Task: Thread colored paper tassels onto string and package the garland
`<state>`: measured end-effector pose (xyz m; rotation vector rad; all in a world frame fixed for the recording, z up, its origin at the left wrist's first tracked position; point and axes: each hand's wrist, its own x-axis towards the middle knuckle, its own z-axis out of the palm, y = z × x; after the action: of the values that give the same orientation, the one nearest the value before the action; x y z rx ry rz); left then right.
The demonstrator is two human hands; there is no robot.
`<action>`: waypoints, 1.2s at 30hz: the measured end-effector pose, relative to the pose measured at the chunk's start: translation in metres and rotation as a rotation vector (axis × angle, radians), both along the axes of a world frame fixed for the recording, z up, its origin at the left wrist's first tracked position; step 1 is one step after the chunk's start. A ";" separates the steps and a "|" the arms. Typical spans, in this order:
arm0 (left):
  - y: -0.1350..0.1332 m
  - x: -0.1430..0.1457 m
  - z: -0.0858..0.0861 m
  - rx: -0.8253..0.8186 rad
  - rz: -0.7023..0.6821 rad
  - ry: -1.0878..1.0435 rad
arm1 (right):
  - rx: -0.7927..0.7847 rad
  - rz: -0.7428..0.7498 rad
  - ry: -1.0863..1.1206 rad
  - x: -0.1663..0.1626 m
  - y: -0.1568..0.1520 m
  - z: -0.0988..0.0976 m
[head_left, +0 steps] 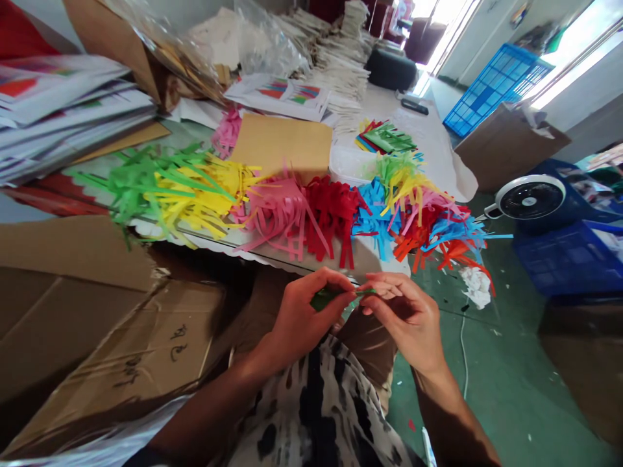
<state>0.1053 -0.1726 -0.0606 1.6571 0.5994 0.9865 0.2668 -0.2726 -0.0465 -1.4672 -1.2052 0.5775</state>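
Now, left hand (311, 314) and right hand (413, 324) meet before table (438, 146), fingertips nearly closed, both pinching small green strip (366, 292) between them. Seemingly fine fingertip working; next move likely calls for steady pinch. Paper fringes (280, 214) line table's edge.

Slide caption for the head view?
Left hand and right hand pinch a green piece in front of bright fringes.

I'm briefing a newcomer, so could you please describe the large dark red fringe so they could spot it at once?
Start at the table, where coloured fringes line the near edge. Find the dark red fringe between the pink fringe on the left and the blue fringe on the right. Its deep red sets it apart from both.
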 end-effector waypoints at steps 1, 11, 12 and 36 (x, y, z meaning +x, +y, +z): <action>0.000 0.001 0.000 -0.003 -0.006 0.003 | -0.001 -0.017 0.007 0.000 0.000 0.000; 0.008 0.000 -0.006 0.106 -0.195 0.119 | 0.068 -0.093 -0.259 0.011 -0.001 0.004; 0.009 -0.002 -0.006 0.113 -0.200 0.132 | 0.091 -0.138 -0.264 0.014 -0.003 0.004; 0.040 -0.017 -0.037 -0.043 -0.331 0.464 | 0.144 -0.397 0.176 0.060 0.007 -0.018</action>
<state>0.0879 -0.1330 -0.0974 1.8837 0.6154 0.3472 0.3273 -0.2660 -0.0648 -1.4483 -0.7737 0.3327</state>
